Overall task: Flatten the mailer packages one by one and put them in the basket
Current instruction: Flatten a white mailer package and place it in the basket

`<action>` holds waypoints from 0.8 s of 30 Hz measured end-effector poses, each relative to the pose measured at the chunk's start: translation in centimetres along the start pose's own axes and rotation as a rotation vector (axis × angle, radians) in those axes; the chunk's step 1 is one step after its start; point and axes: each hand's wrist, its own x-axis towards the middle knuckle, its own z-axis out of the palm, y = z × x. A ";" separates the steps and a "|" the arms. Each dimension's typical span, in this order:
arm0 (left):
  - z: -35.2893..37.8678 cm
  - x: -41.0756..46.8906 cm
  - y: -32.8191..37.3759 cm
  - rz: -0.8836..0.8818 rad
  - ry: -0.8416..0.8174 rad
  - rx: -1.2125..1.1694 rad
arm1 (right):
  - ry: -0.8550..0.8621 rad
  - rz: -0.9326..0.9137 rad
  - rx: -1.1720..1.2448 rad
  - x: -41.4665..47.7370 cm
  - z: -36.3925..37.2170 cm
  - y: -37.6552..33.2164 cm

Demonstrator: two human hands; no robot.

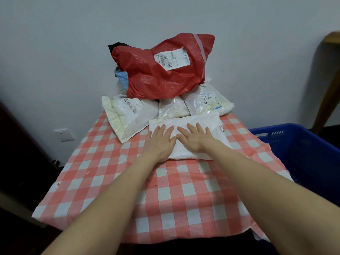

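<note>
Palms down, left hand [159,142] and right hand [195,138] flat, fingers straight, pressing white mailer [211,126] on checked cloth [184,190]. Red mailer [147,76] atop pile behind (white ones beneath). Blue basket [301,144] right of table.

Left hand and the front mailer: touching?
Touching. Head view shows the left hand lying flat on the front mailer, fingers straight, no gap.
</note>
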 end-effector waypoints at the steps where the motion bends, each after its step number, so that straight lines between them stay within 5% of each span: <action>1: -0.2 0.1 0.0 -0.001 -0.025 -0.022 | -0.005 0.003 0.003 0.0 -0.1 0.0; 10: -2.1 1.4 0.8 -0.056 -0.109 0.094 | -0.033 -0.009 0.041 -0.2 -1.2 0.1; 16: -2.6 3.5 3.2 0.034 0.030 0.038 | 0.230 0.078 0.023 0.6 -2.7 2.6; 24: -1.5 5.7 5.3 0.075 -0.147 0.089 | 0.098 0.126 -0.069 2.5 -1.6 5.0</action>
